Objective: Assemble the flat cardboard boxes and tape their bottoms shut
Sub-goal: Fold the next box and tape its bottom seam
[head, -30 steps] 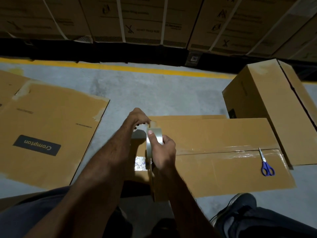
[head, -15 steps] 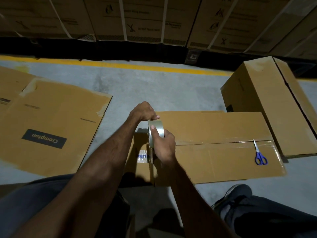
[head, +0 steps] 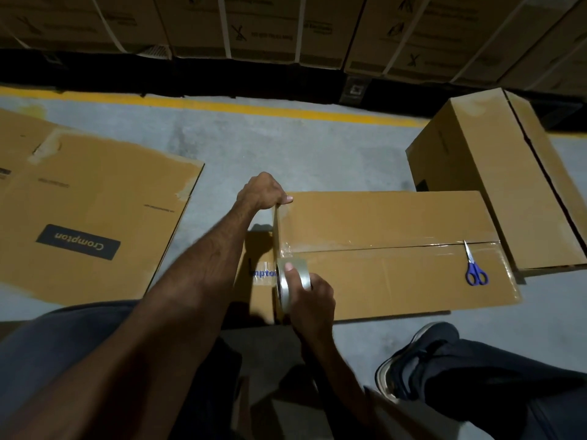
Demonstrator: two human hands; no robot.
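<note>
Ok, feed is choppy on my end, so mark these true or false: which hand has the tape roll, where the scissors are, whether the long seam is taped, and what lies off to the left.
1. The right hand holds the tape roll. True.
2. The scissors lie on the concrete floor. False: they rest on the box, near its right end.
3. The left hand presses the tape end at the box's far left corner. True.
4. The long middle seam has no tape on it. False: shiny clear tape already runs along it.
5. A flat cardboard sheet lies on the floor to the left. True.
</note>
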